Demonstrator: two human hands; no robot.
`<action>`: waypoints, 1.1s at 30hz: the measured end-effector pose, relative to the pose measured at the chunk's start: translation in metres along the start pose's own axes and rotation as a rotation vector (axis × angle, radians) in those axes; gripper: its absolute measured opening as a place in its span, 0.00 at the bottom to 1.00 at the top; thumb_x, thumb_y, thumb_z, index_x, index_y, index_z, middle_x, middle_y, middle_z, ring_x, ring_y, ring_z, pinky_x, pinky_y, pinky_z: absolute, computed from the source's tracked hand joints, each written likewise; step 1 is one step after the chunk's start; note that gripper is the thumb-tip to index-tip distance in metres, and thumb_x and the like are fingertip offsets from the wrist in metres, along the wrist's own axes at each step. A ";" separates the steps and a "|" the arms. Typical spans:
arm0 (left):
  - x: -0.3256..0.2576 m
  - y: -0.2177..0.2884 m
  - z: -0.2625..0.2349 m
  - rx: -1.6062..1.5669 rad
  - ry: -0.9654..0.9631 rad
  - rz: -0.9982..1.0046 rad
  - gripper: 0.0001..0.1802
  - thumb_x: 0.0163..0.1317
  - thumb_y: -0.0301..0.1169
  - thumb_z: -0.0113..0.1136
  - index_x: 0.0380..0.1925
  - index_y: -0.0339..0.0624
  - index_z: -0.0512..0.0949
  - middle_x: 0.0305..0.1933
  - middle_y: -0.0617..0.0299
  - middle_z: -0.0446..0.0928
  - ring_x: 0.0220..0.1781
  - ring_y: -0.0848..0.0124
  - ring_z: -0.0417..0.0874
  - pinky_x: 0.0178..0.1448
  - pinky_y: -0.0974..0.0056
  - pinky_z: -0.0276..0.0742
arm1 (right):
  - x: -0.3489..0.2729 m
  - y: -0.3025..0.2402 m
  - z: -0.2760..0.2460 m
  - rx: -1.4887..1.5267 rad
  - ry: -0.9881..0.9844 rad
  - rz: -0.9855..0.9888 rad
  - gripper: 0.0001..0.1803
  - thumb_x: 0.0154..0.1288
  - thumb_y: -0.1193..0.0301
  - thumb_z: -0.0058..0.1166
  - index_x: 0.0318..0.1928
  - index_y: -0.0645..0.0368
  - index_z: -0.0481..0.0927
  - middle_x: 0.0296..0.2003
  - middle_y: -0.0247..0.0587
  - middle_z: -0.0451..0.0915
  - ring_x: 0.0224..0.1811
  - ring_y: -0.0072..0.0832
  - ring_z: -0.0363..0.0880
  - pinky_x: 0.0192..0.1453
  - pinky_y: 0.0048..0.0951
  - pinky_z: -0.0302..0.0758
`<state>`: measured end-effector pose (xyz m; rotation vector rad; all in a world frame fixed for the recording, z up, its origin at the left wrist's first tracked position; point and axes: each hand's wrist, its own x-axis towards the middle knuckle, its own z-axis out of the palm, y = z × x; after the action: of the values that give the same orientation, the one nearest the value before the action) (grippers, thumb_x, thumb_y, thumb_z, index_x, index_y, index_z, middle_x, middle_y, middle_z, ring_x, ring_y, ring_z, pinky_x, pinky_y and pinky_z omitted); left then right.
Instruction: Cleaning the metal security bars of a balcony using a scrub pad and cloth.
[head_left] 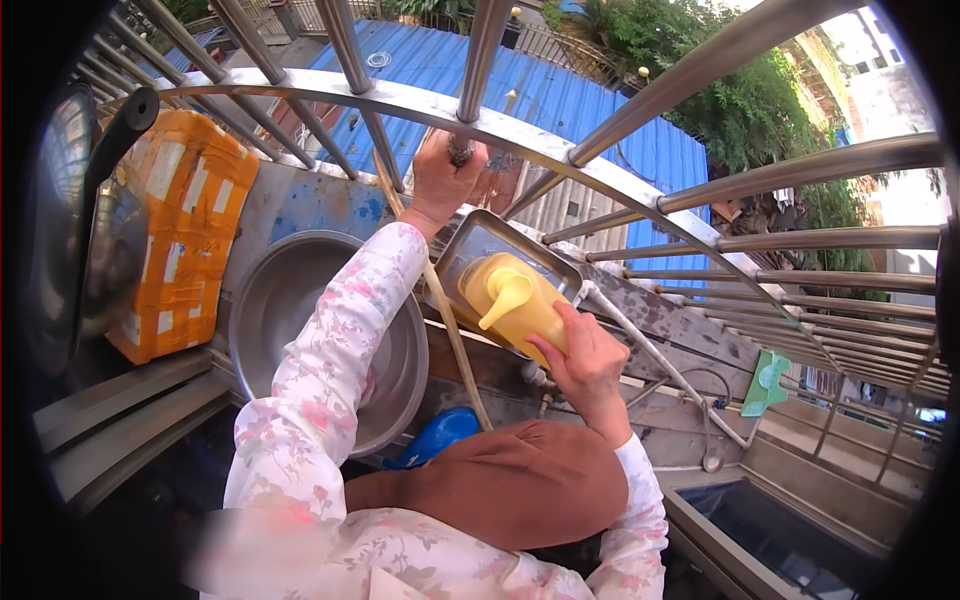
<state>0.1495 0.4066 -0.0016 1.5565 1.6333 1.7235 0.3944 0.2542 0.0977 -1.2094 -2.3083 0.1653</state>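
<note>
My left hand (440, 180) is raised to the metal railing (520, 137), at the foot of one of its bars. Its fingers are closed on a small grey clump that looks like a steel wool scourer (461, 151). In my right hand (592, 365) is a yellow pump bottle (522, 308), gripped near its base and tilted, with the pump head toward the far left. Beneath the bottle lies a rectangular metal tray (556, 262). A wooden stick (455, 345) slants down past my left wrist. Under my left forearm sits a large metal basin (262, 330), partly covered by the sleeve.
An orange-taped box (185, 240) stands at the left, beside a pan with a black handle (122, 130). A blue plastic vessel (445, 434) is by the basin. A white pipe (660, 358) crosses at the right, near a green plastic piece (765, 383). Bars fence the far side.
</note>
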 end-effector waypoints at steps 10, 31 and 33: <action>-0.047 -0.066 -0.003 0.620 -0.575 -0.664 0.20 0.55 0.53 0.64 0.42 0.56 0.84 0.60 0.59 0.74 0.63 0.50 0.66 0.65 0.45 0.64 | 0.003 0.001 0.003 0.027 -0.008 0.019 0.26 0.51 0.61 0.72 0.47 0.61 0.79 0.25 0.39 0.77 0.22 0.33 0.79 0.24 0.29 0.74; 0.035 0.045 -0.043 -0.201 -0.407 -0.347 0.13 0.58 0.36 0.66 0.38 0.40 0.85 0.29 0.55 0.84 0.33 0.69 0.85 0.41 0.63 0.78 | 0.001 0.001 0.006 -0.011 0.034 0.003 0.25 0.52 0.60 0.71 0.47 0.60 0.79 0.27 0.40 0.80 0.23 0.32 0.80 0.25 0.29 0.74; 0.026 0.044 -0.043 -0.106 -0.377 -0.307 0.12 0.58 0.35 0.65 0.37 0.40 0.85 0.30 0.54 0.85 0.34 0.69 0.85 0.41 0.64 0.78 | 0.000 -0.001 0.006 -0.019 0.013 0.016 0.26 0.52 0.60 0.72 0.47 0.60 0.79 0.27 0.40 0.80 0.22 0.32 0.79 0.24 0.29 0.74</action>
<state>0.1239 0.3910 0.0583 1.3922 1.4716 1.2497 0.3904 0.2544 0.0934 -1.2346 -2.2944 0.1405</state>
